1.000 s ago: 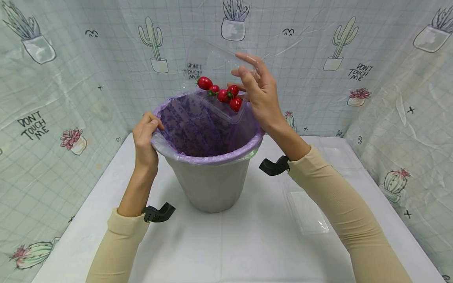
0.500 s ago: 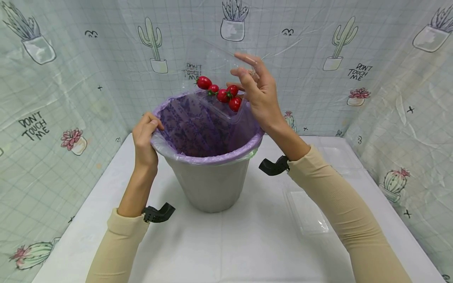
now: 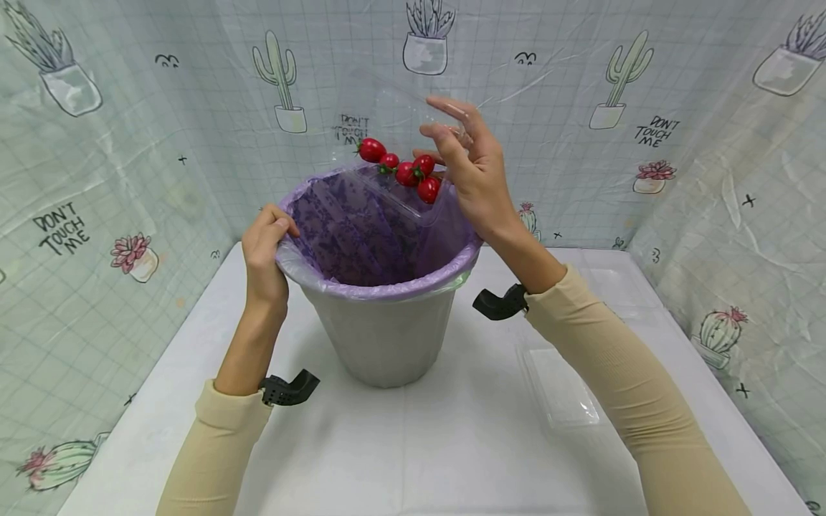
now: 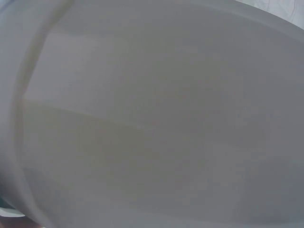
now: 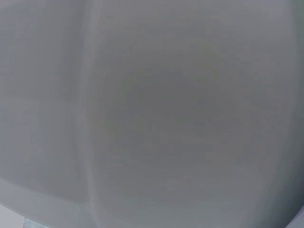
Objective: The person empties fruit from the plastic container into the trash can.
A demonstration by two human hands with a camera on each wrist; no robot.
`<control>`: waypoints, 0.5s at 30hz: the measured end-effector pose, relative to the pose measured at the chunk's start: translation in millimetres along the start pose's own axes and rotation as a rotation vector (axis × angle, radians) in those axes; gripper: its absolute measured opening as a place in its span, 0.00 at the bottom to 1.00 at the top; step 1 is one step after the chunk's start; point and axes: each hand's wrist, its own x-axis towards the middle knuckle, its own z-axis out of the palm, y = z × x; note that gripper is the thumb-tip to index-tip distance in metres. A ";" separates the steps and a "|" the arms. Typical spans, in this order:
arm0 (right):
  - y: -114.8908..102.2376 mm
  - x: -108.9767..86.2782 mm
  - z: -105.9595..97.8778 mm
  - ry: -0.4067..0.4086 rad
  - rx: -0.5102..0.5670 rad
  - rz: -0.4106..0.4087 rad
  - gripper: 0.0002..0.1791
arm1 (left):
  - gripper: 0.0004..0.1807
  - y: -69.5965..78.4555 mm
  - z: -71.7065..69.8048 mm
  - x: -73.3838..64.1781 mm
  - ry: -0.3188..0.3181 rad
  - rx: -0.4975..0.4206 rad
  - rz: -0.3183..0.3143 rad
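In the head view, my left hand grips the rim of a grey trash bin at its left side, thumb over the edge. A purple patterned bag lines the bin and folds over its rim. Above the far right of the opening, my right hand holds a tilted clear plastic box. Several small red cherry tomatoes with green stems lie along the box's lower side. Some right-hand fingertips are hard to make out through the plastic. The bin's grey wall fills nearly all of both wrist views.
A clear plastic tray lies on the white table, partly under my right forearm. Another clear container is farther back at the right. Cactus-print sheeting encloses the back and both sides.
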 end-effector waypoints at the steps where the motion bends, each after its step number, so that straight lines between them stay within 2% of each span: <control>1: 0.0 -0.1 -0.1 0.001 -0.002 0.001 0.21 | 0.14 0.0 0.0 0.0 0.000 0.000 0.000; 15: -1.3 -0.4 0.9 -0.006 0.027 -0.016 0.21 | 0.14 2.6 1.4 -0.4 -0.004 -0.014 0.003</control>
